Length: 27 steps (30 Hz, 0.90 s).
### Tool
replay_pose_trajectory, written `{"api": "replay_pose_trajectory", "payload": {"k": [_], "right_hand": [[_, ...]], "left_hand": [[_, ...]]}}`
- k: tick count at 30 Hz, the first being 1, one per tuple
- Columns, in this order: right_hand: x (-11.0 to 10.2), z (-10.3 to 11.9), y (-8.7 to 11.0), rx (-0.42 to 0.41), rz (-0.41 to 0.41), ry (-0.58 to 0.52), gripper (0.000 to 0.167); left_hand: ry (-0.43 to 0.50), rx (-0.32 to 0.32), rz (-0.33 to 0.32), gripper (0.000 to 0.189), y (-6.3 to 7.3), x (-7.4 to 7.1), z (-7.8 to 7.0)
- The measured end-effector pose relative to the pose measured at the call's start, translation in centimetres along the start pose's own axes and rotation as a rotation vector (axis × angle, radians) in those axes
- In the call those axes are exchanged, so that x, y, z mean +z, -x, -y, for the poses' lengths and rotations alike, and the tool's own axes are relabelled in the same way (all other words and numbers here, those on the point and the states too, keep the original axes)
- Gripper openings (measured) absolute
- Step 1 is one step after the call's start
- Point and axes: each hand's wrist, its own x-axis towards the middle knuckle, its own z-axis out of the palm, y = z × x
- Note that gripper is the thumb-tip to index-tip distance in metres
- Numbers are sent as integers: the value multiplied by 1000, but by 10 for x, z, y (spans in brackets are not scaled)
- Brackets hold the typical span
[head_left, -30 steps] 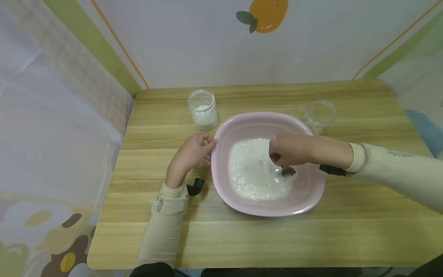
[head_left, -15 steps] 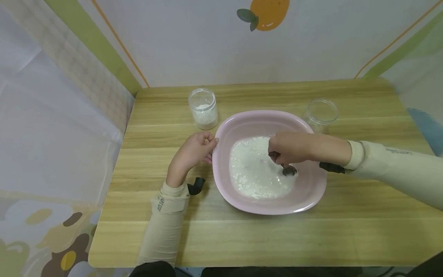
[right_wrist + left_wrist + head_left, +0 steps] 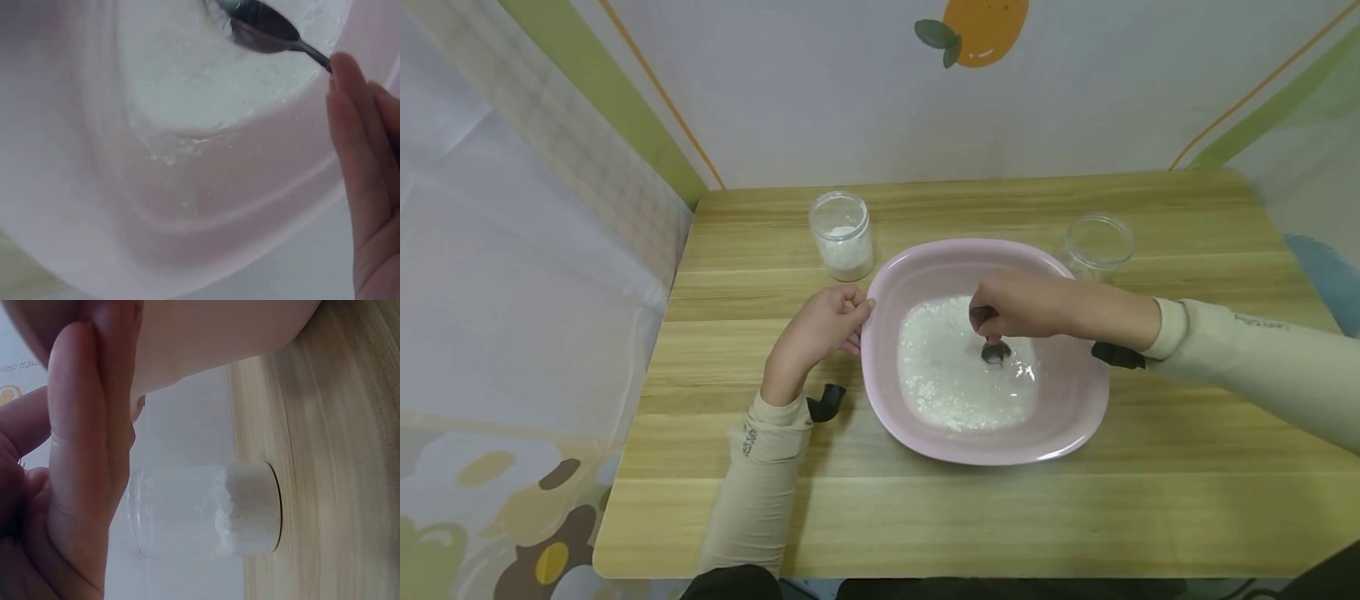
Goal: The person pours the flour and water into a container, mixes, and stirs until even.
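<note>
A pink oval plastic basin [image 3: 880, 387] holds a shallow pool of white, lumpy liquid [image 3: 955, 379]. My left hand [image 3: 820, 325] pinches the basin's left rim, thumb on the edge; in the left wrist view its fingers [image 3: 81, 437] lie along the outside wall. Over the pool, my right hand [image 3: 1030, 307] grips a metal spoon [image 3: 996, 353] by its handle, bowl downward. The right wrist view has the spoon bowl [image 3: 265, 28] at the liquid's surface, with the fingertips on the handle. Much of the handle is hidden by the hand in the head view.
Behind the basin on the left, an open clear jar [image 3: 842, 250] is partly filled with white powder. Another clear jar [image 3: 1099, 246] stands behind its right end, partly covered by the right arm. Both stand on a wood-grain table [image 3: 925, 525] against a printed backdrop.
My right hand and the spoon have moved left and slightly away from me, from the pool's right side toward its middle. The left hand stays at the rim.
</note>
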Motion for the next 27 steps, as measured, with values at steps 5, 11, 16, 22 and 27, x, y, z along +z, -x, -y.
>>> {"api": "replay_pose_trajectory", "payload": {"k": [5, 11, 16, 22, 27], "right_hand": [[-2, -4, 2, -16, -103, 123, 18], [-3, -7, 6, 42, -47, 108, 21], [0, -1, 4, 102, 128, -165, 18], [2, 1, -4, 23, 7, -169, 6], [-2, -7, -4, 6, -141, 58, 8]], "left_hand": [[4, -2, 1, 26, -1, 0, 0], [-2, -1, -1, 27, 0, 1, 0], [-9, 0, 1, 27, 1, 1, 2], [-1, -1, -1, 26, 0, 0, 0], [7, -4, 0, 26, 0, -1, 1]]}}
